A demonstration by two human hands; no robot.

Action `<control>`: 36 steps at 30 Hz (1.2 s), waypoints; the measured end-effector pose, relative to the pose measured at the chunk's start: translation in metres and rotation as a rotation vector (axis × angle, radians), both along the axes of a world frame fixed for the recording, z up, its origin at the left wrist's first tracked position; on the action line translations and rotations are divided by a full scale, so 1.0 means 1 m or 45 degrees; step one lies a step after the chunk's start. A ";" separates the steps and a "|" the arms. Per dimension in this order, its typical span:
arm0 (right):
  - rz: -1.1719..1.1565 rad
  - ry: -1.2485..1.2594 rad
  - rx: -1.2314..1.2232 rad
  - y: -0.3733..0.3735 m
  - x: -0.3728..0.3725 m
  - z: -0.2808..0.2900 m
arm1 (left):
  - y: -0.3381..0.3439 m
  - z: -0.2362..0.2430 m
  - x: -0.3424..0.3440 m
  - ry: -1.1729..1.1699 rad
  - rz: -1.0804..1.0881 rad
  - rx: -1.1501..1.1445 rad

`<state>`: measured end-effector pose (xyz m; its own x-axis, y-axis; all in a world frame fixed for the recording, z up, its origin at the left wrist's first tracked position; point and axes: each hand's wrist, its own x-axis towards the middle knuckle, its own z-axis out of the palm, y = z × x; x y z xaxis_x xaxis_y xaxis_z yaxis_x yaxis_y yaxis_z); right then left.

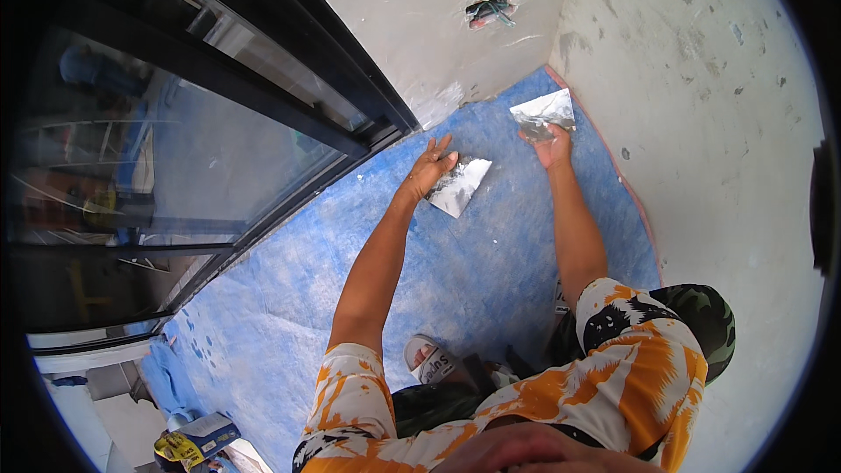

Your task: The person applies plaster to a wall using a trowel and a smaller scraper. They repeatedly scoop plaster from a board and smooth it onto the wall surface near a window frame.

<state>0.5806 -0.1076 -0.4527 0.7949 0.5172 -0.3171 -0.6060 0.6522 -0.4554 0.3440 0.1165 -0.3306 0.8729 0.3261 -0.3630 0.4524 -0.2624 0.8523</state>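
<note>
My left hand grips one edge of a square steel putty scraper, its thumb on the upper side. Grey-white smears mark the scraper near the fingers. Farther off and to the right, my right hand is closed around the near edge of a second steel putty scraper. White paste is smeared across this one. Both scrapers are held up in front of me, apart from each other. Behind them is a blue floor covering.
A wall opening with wires is ahead, in the pale wall. A patchy grey wall stands close on my right. Black-framed glass doors run along the left. A printed bag lies at the lower left.
</note>
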 end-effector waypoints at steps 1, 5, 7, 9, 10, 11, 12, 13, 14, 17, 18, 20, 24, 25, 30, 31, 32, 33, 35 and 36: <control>-0.003 -0.014 -0.021 -0.003 -0.001 0.001 | 0.001 -0.013 0.009 0.047 0.034 0.072; -0.024 -0.088 -0.063 -0.020 -0.003 0.006 | 0.008 -0.040 0.025 0.231 -0.029 0.060; -0.006 -0.106 -0.113 -0.029 0.000 0.009 | 0.012 -0.040 0.025 0.324 -0.113 0.154; 0.011 -0.106 -0.134 -0.036 0.003 0.012 | 0.015 -0.034 0.028 0.380 -0.103 0.149; 0.040 -0.090 -0.120 -0.037 0.005 0.014 | 0.014 -0.030 0.030 0.416 -0.069 0.179; 0.022 -0.024 -0.156 -0.039 0.006 0.017 | 0.013 -0.027 0.032 0.360 -0.117 0.263; 0.082 -0.058 -0.138 -0.040 0.007 0.022 | 0.010 -0.025 0.035 0.295 -0.134 0.366; 0.091 -0.044 -0.169 -0.041 0.008 0.028 | 0.007 -0.024 0.038 0.218 -0.156 0.476; 0.101 -0.005 -0.233 -0.041 0.007 0.036 | 0.005 -0.023 0.040 0.282 -0.152 0.465; 0.081 -0.078 -0.257 -0.035 0.006 0.061 | -0.001 -0.026 0.044 0.379 -0.155 0.407; 0.124 -0.146 -0.124 -0.032 0.006 0.069 | -0.002 -0.026 0.042 0.370 -0.159 0.365; 0.174 -0.258 0.078 -0.018 0.008 0.079 | -0.003 -0.026 0.038 0.387 -0.164 0.246; 0.070 0.050 0.266 0.025 0.015 0.065 | -0.003 -0.016 0.027 0.391 -0.151 0.125; 0.032 0.080 0.267 0.033 0.015 0.055 | -0.002 -0.014 0.025 0.394 -0.171 0.155; -0.152 0.134 -0.038 0.026 0.019 0.014 | 0.012 -0.015 0.018 0.247 0.332 -0.550; -0.178 0.173 -0.093 0.016 0.020 0.012 | 0.016 -0.018 0.015 0.180 0.435 -0.686; -0.156 0.112 -0.129 0.007 0.021 0.013 | 0.019 -0.022 0.012 0.138 0.539 -0.765; -0.135 0.128 -0.098 -0.001 0.021 0.016 | 0.021 -0.026 0.008 0.105 0.620 -0.834; -0.122 0.099 -0.077 -0.013 0.020 0.027 | 0.025 -0.033 0.000 0.031 0.760 -0.997; -0.086 -0.005 -0.061 -0.016 0.020 0.034 | 0.026 -0.035 -0.003 -0.032 0.785 -0.991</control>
